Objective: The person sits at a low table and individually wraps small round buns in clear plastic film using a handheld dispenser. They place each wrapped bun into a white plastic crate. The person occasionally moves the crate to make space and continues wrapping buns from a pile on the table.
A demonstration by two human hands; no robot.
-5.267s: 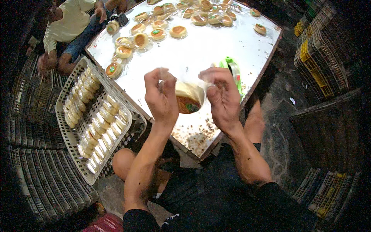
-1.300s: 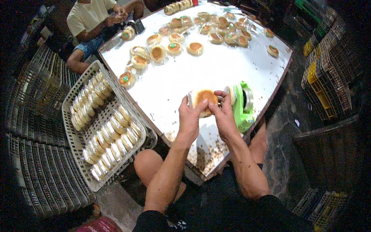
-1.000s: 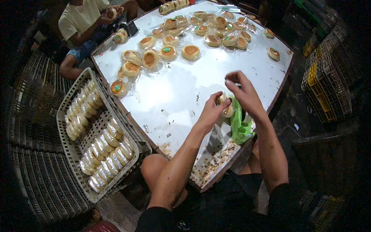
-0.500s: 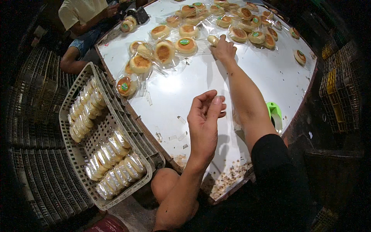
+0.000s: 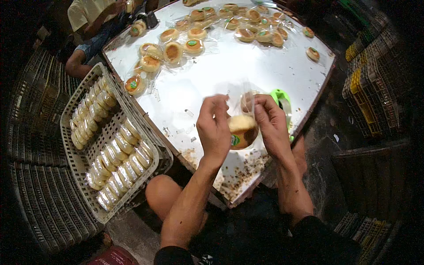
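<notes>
A round bun in a clear plastic bag hangs between my hands, over the near part of the white table. It has a browned face, a pale side and a green label. My right hand pinches the upper part of the bag between thumb and fingers. Close against the bun's left side is my left hand, its fingers curled and their tips smeared by motion. Whether those fingers grip the bag cannot be made out. A green tape dispenser stands just beyond my right hand.
More bagged buns lie across the far and left parts of the table. At the left, a pale plastic crate holds rows of wrapped buns. Stacked crates line the right side. Another person sits at the far left.
My right hand has come back from the far buns, bringing a bagged bun close to me. My left hand has moved slightly left, beside it. The view has shifted.
</notes>
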